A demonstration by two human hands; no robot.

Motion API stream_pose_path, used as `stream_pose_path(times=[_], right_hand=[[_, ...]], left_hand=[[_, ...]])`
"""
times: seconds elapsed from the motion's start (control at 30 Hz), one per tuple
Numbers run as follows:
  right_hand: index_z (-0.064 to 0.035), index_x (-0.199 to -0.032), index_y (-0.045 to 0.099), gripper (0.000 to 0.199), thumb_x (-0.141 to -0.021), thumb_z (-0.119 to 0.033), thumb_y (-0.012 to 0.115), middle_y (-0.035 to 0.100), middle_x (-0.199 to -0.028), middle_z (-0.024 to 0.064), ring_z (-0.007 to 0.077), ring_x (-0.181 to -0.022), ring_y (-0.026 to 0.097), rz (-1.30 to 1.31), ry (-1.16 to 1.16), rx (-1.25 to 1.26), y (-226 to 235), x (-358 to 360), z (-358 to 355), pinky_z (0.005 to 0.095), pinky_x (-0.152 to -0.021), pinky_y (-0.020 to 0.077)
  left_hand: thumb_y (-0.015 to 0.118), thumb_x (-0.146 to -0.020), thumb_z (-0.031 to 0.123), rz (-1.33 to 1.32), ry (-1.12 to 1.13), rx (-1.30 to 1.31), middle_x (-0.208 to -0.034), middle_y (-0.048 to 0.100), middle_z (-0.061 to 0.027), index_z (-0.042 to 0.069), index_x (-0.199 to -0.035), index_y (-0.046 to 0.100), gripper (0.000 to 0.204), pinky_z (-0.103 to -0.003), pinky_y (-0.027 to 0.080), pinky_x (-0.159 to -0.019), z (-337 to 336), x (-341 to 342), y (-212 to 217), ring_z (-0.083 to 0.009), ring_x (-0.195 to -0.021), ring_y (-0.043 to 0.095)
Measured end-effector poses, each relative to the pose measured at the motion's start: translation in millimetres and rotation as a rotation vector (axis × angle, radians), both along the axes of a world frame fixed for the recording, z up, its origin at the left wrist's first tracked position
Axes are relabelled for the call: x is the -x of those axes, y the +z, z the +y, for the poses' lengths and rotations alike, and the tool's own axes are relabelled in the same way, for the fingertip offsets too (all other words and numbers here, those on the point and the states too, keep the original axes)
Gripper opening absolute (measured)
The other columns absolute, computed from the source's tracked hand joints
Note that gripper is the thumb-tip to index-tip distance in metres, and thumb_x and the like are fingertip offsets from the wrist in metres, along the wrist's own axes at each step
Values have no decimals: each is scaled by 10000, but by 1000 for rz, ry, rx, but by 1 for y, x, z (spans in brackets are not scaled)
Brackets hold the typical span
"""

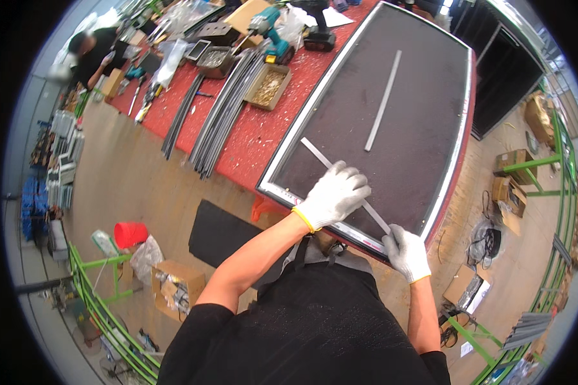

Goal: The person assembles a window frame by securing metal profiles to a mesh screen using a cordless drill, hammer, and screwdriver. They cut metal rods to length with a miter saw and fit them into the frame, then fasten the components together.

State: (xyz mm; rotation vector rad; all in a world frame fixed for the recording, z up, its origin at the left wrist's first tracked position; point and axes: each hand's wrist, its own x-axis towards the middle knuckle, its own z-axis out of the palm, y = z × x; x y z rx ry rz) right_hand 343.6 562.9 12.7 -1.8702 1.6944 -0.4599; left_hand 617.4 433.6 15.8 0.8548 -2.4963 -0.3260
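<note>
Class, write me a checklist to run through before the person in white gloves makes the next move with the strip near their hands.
1. Both hands gloved: ok; left hand and right hand are covered.
2. Forearms covered: not ok; both are bare.
3. Both hands at the slanting strip: ok; left over its middle, right at its near end.
4. Slanting strip flat on the dark panel: cannot tell; the hands hide parts of it.
5. Loose strip apart from the hands: ok; it lies farther up the panel.
6. Teal drill off the panel: ok; it is on the red table.
</note>
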Motion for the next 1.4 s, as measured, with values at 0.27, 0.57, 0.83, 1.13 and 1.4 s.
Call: stream_pose_path(times=[0.27,0.57,0.83,1.13,1.4], right_hand=[[-49,-1269,752,351,-977,-242,779,810,-1084,226,422,-984,794,47,96,-34,-13,18,-31,510,-891,623],[-63,-1102,800,208,-941,-194,815,772,-1048,175,404,-959,741,-20,203,303,-51,5,-55,519,-863,586],[-124,-969,818,178,-949,-290,755,757,-955,135,366,-920,720,191,89,347,-59,-10,-39,536,-801,569],[-144,-1102,822,191,-958,-269,806,753,-1073,70,314,-1001,694,88,-17,327,-68,-28,-8,491,-857,543],[-145,-1082,820,171,-958,-260,796,746,-1054,76,326,-988,688,93,-86,299,-57,-38,9,492,-852,540]], left_hand=[[696,-951,184,-122,132,-81,-1082,736,-98,110,-1134,766,209,-494,519,-1094,30,-1,-49,-337,-1131,709],[788,-934,218,-103,389,-136,-1063,716,-56,175,-1074,821,150,-499,515,-1006,46,-15,-57,-329,-1083,681],[800,-923,174,-295,419,-267,-1103,774,-107,145,-1115,835,197,-516,567,-931,41,-19,-49,-375,-1048,709],[828,-911,134,-167,333,-202,-1129,754,-87,126,-1079,836,168,-490,552,-941,45,-37,-47,-356,-1101,680],[815,-917,119,-132,231,-212,-1104,747,-93,133,-1093,846,179,-497,559,-916,43,-50,-46,-359,-1056,681]])
